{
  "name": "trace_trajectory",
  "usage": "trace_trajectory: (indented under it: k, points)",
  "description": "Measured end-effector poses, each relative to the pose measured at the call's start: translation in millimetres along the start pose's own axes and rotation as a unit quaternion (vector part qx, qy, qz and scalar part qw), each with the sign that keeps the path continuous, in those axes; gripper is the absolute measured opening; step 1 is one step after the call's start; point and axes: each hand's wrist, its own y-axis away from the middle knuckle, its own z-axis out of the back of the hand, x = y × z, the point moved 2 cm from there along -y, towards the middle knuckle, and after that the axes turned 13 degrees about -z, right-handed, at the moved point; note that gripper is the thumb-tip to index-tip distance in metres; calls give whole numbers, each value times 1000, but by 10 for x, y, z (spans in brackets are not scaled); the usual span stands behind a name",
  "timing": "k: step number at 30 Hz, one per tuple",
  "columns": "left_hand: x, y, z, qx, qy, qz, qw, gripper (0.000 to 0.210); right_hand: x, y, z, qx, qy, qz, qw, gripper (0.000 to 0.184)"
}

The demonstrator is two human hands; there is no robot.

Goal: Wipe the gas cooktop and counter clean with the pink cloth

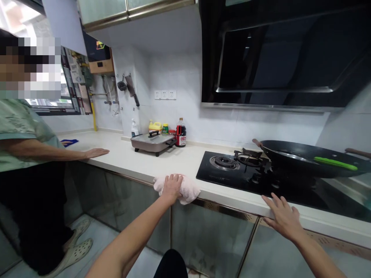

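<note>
A pale pink cloth lies bunched over the front edge of the white countertop. My left hand presses on it with the fingers curled over the fabric. To the right, my right hand rests at the counter's front edge, fingers spread, holding nothing. Just behind that hand is the black gas stove, whose left burner is uncovered. A large black wok with a green-handled utensil in it sits on the right of the stove.
An electric pan with a glass lid stands near the wall, beside a dark sauce bottle. At left, a person leans on the counter, one hand near a blue cloth. A range hood overhangs the stove; a cleaver hangs on the wall.
</note>
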Motion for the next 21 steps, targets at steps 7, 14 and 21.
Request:
trace_trajectory:
  k: [7, 14, 21]
  points:
    - [-1254, -455, 21, -29, 26, -111, 993, 51, 70, 29, 170, 29, 1, -6, 1000, 80]
    - [-2430, -809, 117, -71, 52, -204, 975, 31, 81, 56, 235, 37, 18, -13, 999, 80]
    - [-1727, -605, 31, -69, 59, -234, 968, 33, 34, 73, 214, 30, 12, -1, 999, 79]
